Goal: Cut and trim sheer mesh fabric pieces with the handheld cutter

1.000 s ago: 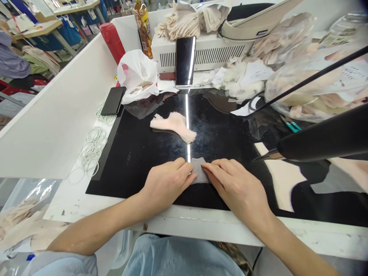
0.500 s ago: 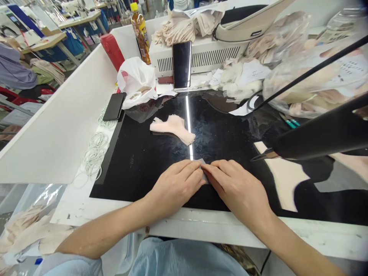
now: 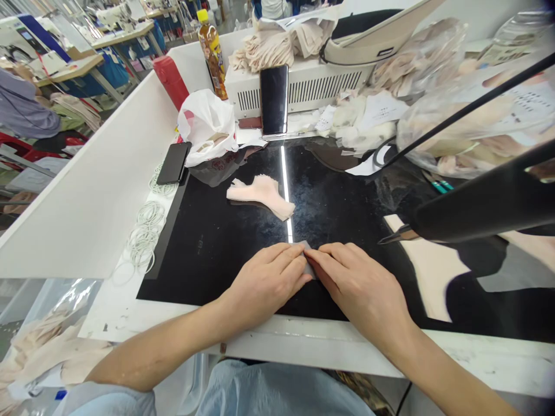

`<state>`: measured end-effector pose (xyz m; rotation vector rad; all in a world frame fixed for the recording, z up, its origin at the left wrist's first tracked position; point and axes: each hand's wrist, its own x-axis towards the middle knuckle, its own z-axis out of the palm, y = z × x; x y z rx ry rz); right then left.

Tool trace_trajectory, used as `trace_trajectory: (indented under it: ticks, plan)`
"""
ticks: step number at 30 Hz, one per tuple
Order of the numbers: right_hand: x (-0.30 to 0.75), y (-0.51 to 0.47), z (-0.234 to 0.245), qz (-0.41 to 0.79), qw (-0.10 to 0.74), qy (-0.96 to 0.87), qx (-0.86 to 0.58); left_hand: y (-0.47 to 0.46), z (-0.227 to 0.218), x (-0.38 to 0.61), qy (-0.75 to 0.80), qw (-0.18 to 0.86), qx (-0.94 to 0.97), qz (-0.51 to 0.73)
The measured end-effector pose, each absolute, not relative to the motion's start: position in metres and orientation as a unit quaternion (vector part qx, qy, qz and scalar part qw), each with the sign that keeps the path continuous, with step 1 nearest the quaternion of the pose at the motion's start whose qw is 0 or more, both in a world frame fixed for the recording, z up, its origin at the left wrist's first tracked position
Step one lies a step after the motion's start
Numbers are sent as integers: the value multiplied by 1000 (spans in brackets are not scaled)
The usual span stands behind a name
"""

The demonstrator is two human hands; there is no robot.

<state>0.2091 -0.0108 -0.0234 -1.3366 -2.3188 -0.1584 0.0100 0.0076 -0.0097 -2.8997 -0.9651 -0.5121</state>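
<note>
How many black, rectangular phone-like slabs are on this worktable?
2: one upright black slab before the white vented box, one flat black slab over pale round loops, left. Others may be hidden.

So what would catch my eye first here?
Probably the left hand and right hand, fingers close together at a small grey piece near the front of the black sheet. Beyond them lies a pale pink piece, and a big black pointed object juts in from the right.
</note>
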Motion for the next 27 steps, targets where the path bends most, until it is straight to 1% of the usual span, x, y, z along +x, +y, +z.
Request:
trace_trajectory:
  ticks: [8,18,24,27]
  plan:
    - [211,-12,-22,-55,243,-836,-489,9,-13,11,-308,36,-936,-165]
    - [215,-14,-22,-19,244,-832,-498,8,-14,12,-311,42,-934,-168]
    - [212,-10,-23,-20,239,-835,-496,8,-14,12,-313,43,-932,-178]
    - [219,-12,-15,-18,272,-838,-473,7,-15,12,-318,36,-932,-167]
